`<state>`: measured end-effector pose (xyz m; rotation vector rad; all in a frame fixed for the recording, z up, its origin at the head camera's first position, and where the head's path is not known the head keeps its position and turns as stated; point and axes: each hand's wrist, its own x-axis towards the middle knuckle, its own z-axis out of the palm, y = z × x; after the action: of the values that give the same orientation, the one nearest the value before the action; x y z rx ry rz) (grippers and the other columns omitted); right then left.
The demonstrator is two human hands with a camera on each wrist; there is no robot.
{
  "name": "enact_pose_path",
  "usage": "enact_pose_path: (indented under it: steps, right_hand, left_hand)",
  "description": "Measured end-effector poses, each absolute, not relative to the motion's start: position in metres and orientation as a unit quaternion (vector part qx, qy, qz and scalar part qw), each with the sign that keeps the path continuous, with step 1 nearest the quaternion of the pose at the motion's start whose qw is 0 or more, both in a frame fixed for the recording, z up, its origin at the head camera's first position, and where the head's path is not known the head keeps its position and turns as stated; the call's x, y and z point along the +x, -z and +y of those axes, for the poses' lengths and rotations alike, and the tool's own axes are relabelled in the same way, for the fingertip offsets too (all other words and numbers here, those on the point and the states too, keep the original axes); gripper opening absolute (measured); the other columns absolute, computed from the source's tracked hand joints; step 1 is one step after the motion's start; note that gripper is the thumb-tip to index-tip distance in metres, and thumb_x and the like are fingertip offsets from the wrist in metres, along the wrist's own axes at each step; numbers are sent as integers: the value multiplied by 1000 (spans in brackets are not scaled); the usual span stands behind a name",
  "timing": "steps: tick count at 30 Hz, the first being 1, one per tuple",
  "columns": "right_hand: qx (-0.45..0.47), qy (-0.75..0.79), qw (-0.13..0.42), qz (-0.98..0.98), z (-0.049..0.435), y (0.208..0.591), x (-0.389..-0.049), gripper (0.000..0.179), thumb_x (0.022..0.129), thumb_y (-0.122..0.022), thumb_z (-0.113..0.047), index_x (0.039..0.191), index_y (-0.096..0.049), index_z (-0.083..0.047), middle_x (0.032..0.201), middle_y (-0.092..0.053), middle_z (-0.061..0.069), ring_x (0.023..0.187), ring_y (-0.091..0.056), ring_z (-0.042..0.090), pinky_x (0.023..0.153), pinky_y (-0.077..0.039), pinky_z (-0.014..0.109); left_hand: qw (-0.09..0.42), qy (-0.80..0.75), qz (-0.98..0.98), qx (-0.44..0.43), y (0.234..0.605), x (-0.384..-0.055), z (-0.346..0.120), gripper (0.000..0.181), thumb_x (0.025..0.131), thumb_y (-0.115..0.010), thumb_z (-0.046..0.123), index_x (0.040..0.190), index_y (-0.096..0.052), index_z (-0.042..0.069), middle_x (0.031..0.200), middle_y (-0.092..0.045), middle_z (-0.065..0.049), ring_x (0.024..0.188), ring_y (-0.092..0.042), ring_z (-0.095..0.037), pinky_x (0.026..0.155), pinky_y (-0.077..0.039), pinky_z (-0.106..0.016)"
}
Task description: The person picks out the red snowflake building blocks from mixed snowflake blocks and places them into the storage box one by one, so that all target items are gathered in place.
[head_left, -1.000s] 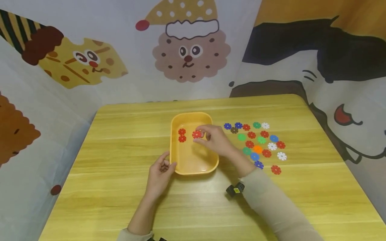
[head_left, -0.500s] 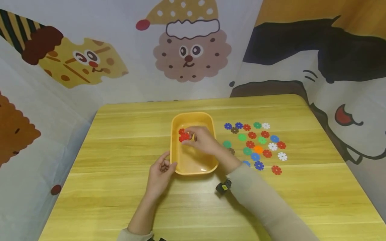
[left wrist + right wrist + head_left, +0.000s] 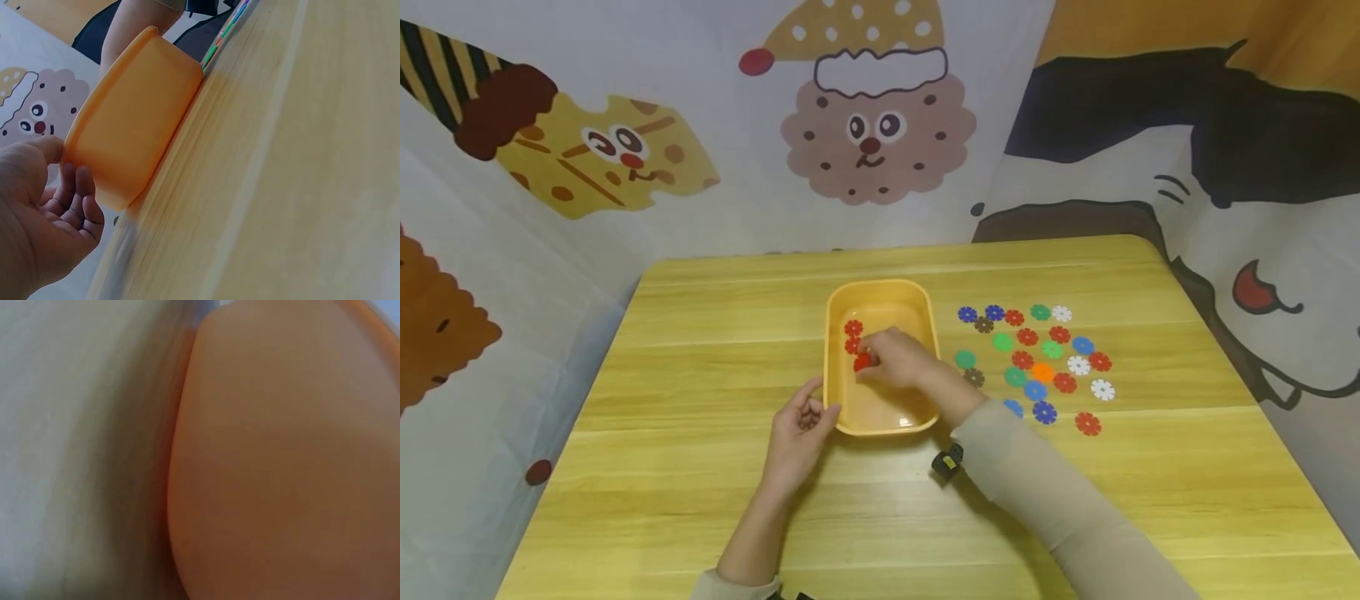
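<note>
A yellow-orange plastic tray (image 3: 895,417) stands on the wooden table. My left hand (image 3: 799,427) grips its near left corner, thumb at the rim and fingers curled against the outer wall, as the left wrist view shows the hand (image 3: 50,212) too. Inside the tray, my right hand (image 3: 901,358) pinches a red snowflake disc (image 3: 862,362) low over the floor, partly covered by the fingers. Two more red snowflake discs (image 3: 853,328) lie just beyond it along the left side. The right wrist view holds only the tray's outer wall (image 3: 287,456) and table; the hand is hidden there.
Right of the tray, many loose snowflake discs lie spread out, among them an orange disc (image 3: 1042,372), a white disc (image 3: 1102,389) and a dark blue disc (image 3: 1044,412). The wooden table (image 3: 685,375) meets a cartoon-printed cloth (image 3: 715,225) at the back.
My right hand has moved left across the tray with the red snowflake disc, then slightly toward me, below the two lying discs. My left hand keeps its grip on the tray.
</note>
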<state>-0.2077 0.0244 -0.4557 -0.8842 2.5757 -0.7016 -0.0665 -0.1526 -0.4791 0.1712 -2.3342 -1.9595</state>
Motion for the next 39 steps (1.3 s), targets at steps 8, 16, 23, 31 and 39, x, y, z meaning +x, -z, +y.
enact_pose_path:
  steps: [8, 16, 23, 31, 39]
  right_hand:
    - [-328, 260, 168, 892, 25, 460, -209, 46, 89, -80, -26, 128, -67, -6, 71, -63, -5, 65, -58, 12, 66, -51, 25]
    - [-335, 261, 168, 890, 26, 459, -208, 47, 88, -81, -26, 130, -67, -10, 87, -70, -3, 82, -64, 12, 79, -53, 26]
    - [-337, 262, 155, 891, 26, 457, -207, 46, 88, -81, -24, 128, -66, -7, 88, -70, 0, 83, -65, 15, 80, -54, 28]
    - [-340, 337, 88, 874, 34, 449, -207, 36, 92, -77, -24, 122, -68, -5, 95, -70, 1, 75, -63, 13, 70, -54, 26]
    - [-302, 444, -24, 843, 51, 444, -197, 32, 94, -74, -20, 121, -69, -5, 101, -70, 7, 87, -63, 16, 73, -56, 30]
  left_hand:
    - [44, 642, -763, 57, 481, -66, -153, 51, 94, -72, 6, 142, -54, -2, 83, -60, -9, 73, -56, -13, 66, -49, -19]
    - [47, 643, -763, 51, 482, -67, -153, 52, 94, -72, 6, 142, -53, -3, 83, -60, -10, 73, -55, -13, 65, -48, -18]
    - [45, 647, -760, 53, 480, -66, -153, 51, 94, -72, 7, 141, -54, -3, 83, -60, -11, 73, -55, -13, 67, -48, -18]
    - [47, 644, -762, 49, 480, -67, -152, 53, 94, -72, 6, 142, -52, -4, 84, -60, -10, 72, -55, -11, 66, -48, -18]
    - [43, 643, -763, 51, 479, -65, -153, 55, 94, -72, 8, 143, -51, -4, 85, -61, -11, 74, -57, -13, 69, -50, -19]
